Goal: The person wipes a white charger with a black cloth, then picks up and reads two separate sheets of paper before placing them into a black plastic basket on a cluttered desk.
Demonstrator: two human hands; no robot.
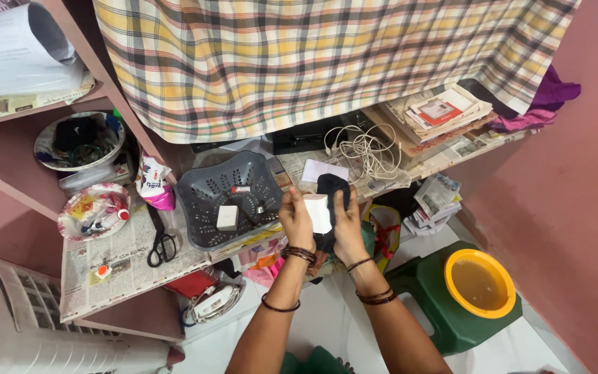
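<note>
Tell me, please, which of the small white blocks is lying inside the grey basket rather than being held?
It is the white block lying on the floor of the grey basket, untouched. The other white block is held between the left hand and right hand.

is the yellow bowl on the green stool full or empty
Partly filled. The yellow bowl sits upright on the green stool, and murky brownish liquid covers its bottom, below the rim.

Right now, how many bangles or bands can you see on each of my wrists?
4 groups: left arm has a bangle stack at the wrist and one band lower; right arm has one thin bangle and a stack. Counts within the stacks are unclear.
</note>
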